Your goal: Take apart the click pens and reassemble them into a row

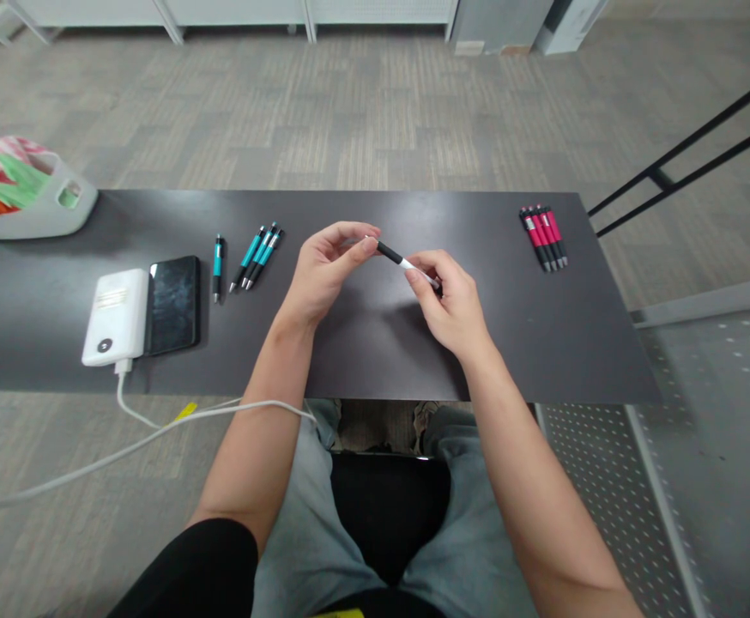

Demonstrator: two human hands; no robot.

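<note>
Black-white pen (402,261), teal pens (261,256), pink pens (546,233)

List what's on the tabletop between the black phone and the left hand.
Head view: a lone teal pen beside the black phone, then three teal pens grouped nearer the left hand.
</note>
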